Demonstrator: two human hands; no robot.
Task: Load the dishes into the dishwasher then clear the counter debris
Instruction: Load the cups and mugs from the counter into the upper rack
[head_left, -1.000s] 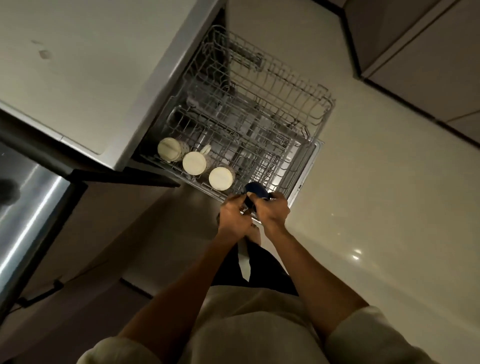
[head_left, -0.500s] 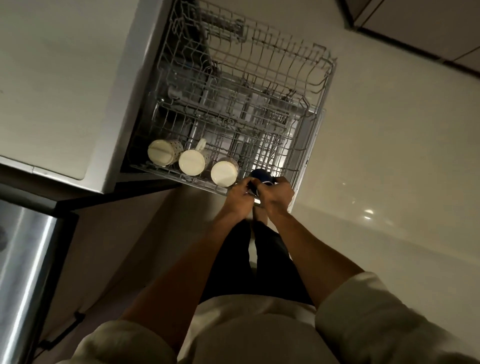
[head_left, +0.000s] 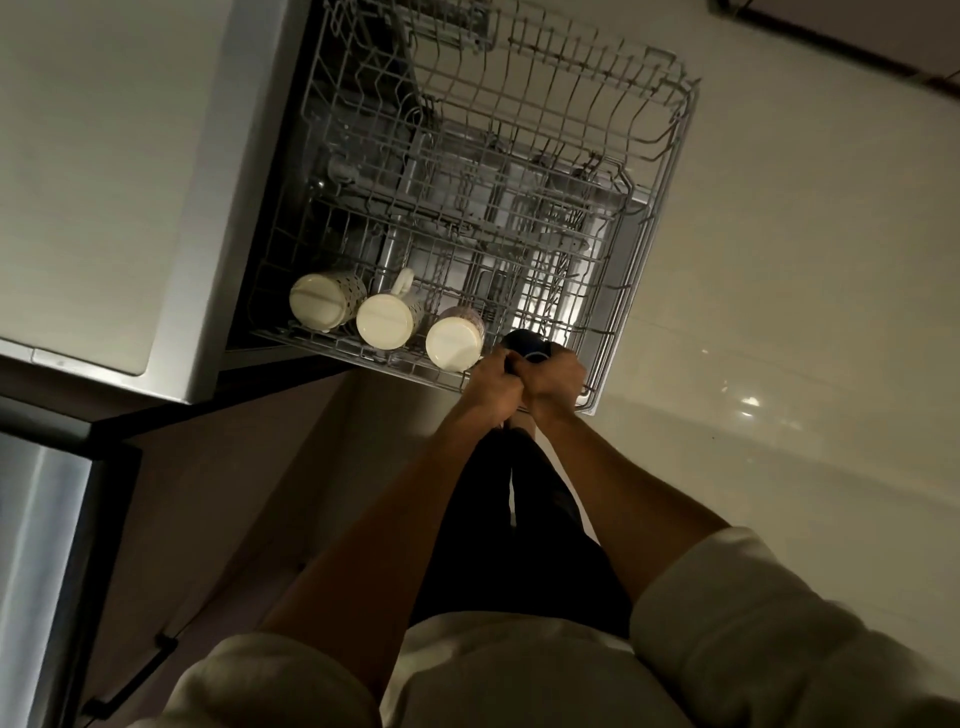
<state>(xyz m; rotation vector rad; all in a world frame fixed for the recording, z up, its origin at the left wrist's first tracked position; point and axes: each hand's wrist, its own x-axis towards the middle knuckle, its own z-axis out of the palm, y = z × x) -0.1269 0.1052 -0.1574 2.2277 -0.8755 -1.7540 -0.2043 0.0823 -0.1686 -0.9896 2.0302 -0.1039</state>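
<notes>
Cream mugs (head_left: 387, 323) three, blue mug (head_left: 525, 344) one, hands (head_left: 524, 378) two

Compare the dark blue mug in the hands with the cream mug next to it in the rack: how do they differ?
The dark blue mug is dark and mostly hidden; the cream mug is pale and shows its whole flat base. Both hands, the left hand and the right hand, hold the blue mug, while the cream mug sits free in the rack. Both are along the rack's near edge.

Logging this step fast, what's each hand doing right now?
Left hand: fingers curled on the dark blue ceramic mug at the wire rack's front edge.
Right hand: grips the same mug.
</notes>
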